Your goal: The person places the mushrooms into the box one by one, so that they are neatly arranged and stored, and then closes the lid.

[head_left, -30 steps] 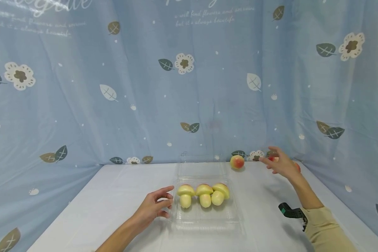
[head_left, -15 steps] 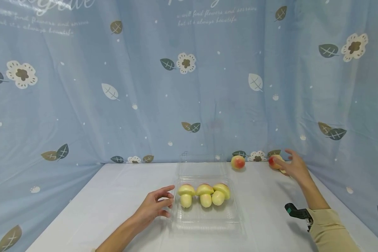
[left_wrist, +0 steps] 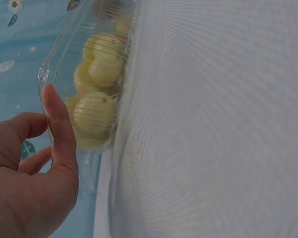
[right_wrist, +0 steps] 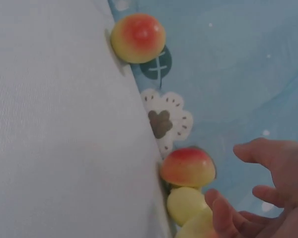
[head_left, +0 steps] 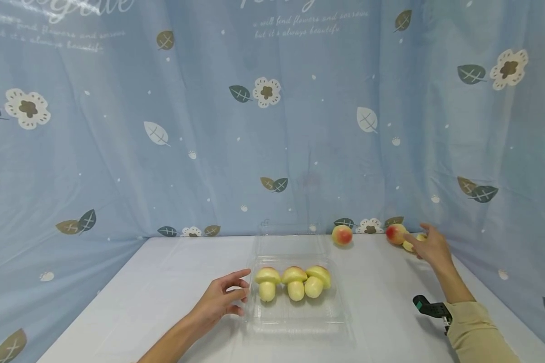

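A clear plastic clamshell box (head_left: 300, 315) stands open on the table, its lid folded back. Inside it lie three toy mushrooms (head_left: 295, 282) with yellow stems and undersides. My left hand (head_left: 220, 297) is beside the box's left wall, its relaxed fingers at the rim (left_wrist: 43, 74). At the back right, my right hand (head_left: 431, 247) reaches over a pale yellow mushroom (head_left: 407, 246) with fingers spread. In the right wrist view, its fingertips overlap that mushroom (right_wrist: 186, 206), while the thumb stands apart. A mushroom with a red-and-yellow cap (head_left: 395, 234) lies right against the pale one.
Another red-and-yellow mushroom (head_left: 342, 235) sits at the table's back edge, right of the box lid (head_left: 290, 244). A blue patterned curtain (head_left: 209, 151) rises behind the white table (head_left: 172, 262). A black wrist mount (head_left: 429, 307) sticks out from the right sleeve.
My right hand has moved right and slightly nearer along the back edge, uncovering the red-capped mushroom and coming to the pale one. My left hand and the box stay in place.
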Action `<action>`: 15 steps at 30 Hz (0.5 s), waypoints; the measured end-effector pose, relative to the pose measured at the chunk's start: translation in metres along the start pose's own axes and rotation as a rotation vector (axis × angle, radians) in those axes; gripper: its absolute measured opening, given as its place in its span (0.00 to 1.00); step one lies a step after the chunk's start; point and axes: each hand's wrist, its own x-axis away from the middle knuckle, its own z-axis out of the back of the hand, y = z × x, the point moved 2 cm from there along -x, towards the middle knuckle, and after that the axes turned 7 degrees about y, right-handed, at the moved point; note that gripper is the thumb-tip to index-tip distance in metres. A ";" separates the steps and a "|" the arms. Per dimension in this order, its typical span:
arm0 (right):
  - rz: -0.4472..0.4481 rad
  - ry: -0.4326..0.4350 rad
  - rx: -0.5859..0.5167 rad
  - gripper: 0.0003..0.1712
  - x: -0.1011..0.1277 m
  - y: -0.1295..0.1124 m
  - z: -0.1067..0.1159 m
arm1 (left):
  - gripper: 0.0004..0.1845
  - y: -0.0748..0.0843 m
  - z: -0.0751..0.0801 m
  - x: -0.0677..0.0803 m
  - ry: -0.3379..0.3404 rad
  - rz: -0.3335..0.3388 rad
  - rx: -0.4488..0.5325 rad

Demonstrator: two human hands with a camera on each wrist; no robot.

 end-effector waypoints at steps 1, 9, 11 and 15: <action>-0.006 0.014 0.007 0.47 0.000 0.001 -0.001 | 0.36 0.000 0.000 0.000 0.000 0.000 0.000; -0.005 0.043 0.100 0.42 -0.001 0.013 -0.003 | 0.35 -0.001 0.000 0.001 0.000 0.006 0.000; 0.002 0.033 0.125 0.40 -0.001 0.015 -0.002 | 0.34 0.000 0.000 0.001 0.001 0.005 -0.003; 0.029 0.013 0.181 0.36 -0.002 0.020 -0.001 | 0.34 0.000 0.000 0.000 0.000 -0.004 -0.007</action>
